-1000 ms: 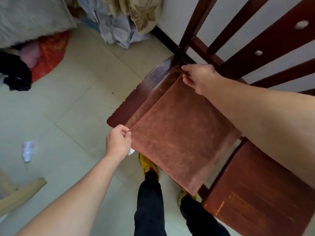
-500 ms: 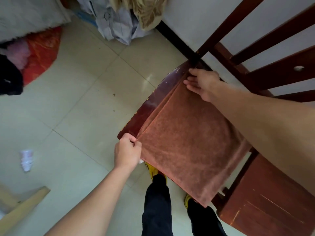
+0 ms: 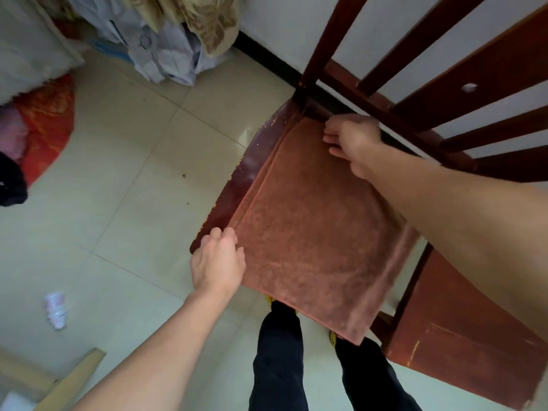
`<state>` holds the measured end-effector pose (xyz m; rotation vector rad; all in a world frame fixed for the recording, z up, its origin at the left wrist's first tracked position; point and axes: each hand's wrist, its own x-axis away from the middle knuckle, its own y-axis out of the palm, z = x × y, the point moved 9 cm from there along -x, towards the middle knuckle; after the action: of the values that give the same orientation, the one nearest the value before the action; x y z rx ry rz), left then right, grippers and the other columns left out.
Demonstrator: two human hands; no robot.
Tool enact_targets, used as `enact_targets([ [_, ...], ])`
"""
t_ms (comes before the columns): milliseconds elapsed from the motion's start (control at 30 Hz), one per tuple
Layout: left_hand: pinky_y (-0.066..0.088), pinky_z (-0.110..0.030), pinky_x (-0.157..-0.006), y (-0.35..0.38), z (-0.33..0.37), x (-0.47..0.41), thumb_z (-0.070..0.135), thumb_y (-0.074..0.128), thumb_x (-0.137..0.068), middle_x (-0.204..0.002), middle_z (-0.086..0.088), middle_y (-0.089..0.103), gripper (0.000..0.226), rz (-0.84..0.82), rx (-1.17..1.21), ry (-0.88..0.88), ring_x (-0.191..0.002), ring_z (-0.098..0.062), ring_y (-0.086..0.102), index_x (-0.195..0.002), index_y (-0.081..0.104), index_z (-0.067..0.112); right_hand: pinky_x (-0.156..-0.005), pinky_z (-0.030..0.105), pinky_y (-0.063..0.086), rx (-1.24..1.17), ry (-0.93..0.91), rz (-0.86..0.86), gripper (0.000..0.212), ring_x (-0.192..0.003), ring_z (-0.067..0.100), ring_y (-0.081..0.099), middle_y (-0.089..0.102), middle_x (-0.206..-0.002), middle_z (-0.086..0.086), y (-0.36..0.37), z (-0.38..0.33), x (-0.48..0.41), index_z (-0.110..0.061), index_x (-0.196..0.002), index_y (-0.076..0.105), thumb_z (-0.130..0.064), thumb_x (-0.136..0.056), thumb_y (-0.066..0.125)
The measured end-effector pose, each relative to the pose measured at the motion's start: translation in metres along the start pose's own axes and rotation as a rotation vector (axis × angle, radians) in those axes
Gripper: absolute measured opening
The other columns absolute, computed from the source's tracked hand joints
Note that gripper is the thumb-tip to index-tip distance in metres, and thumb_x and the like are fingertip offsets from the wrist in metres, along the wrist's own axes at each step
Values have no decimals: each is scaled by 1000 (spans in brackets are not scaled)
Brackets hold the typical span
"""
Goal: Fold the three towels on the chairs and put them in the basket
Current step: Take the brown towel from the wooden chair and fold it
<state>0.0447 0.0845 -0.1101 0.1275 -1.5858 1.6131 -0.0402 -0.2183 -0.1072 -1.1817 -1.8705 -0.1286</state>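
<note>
A rust-brown terry towel (image 3: 314,232), folded over on itself, lies flat on the seat of a dark red-brown wooden slat-back chair (image 3: 237,185), and its near end hangs over the seat's front edge, above the person's black trouser legs (image 3: 278,351). The left hand (image 3: 218,262) rests on the towel's near left corner. Its fingers are loosely bent, with the tips touching cloth and seat, and I can see no pinch. The right hand (image 3: 351,140) sits at the far corner, close by the chair's back post. Its fingers curl down onto the hem, but I cannot tell whether they grip it. A second reddish wooden chair seat (image 3: 462,336) stands just to the right. Against the wall slumps a heap of pale crumpled fabric and bags (image 3: 166,54), their contents hidden. On the cream tiled floor (image 3: 118,173) lies a crushed white and pink wrapper (image 3: 56,310), its print too blurred to read.
</note>
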Motion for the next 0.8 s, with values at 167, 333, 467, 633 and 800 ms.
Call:
enact_targets([
  [167,44,-37,-83,6,57,16,19,52,-91,-107,0,55,18,-80,-9,278,-104,-22,52,-109,58,21,-64,26,53,-44,195,-20,12,-74,13,69,71,-89,5,-36,87,55,-16,-90,66,-13,-94,55],
  [333,45,-39,-87,24,59,12,29,55,-91,-118,-3,53,34,-267,-29,188,-112,-25,51,-124,47,25,-76,34,56,-124,399,156,20,-82,17,70,73,-99,10,-110,187,95,-10,-92,66,-7,-95,47],
  [467,43,-40,-90,32,68,16,31,53,-91,-125,-6,50,37,-265,-168,197,-117,-26,48,-125,42,22,-88,41,57,-75,337,382,13,-85,20,69,72,-99,9,-179,197,86,-17,-84,66,-11,-91,56],
  [633,44,-41,-89,39,105,23,29,51,-91,-120,-7,50,35,-148,-244,365,-114,-27,47,-125,46,19,-96,41,53,22,178,474,42,-105,25,64,65,-118,4,-211,160,49,-17,-126,59,-29,-87,67],
  [800,45,-45,-86,19,134,4,23,56,-88,-117,-13,49,34,50,-247,514,-110,-32,47,-121,56,15,-75,31,57,-5,203,372,50,-88,18,62,60,-113,7,-215,155,22,-10,-124,49,-26,-84,75],
])
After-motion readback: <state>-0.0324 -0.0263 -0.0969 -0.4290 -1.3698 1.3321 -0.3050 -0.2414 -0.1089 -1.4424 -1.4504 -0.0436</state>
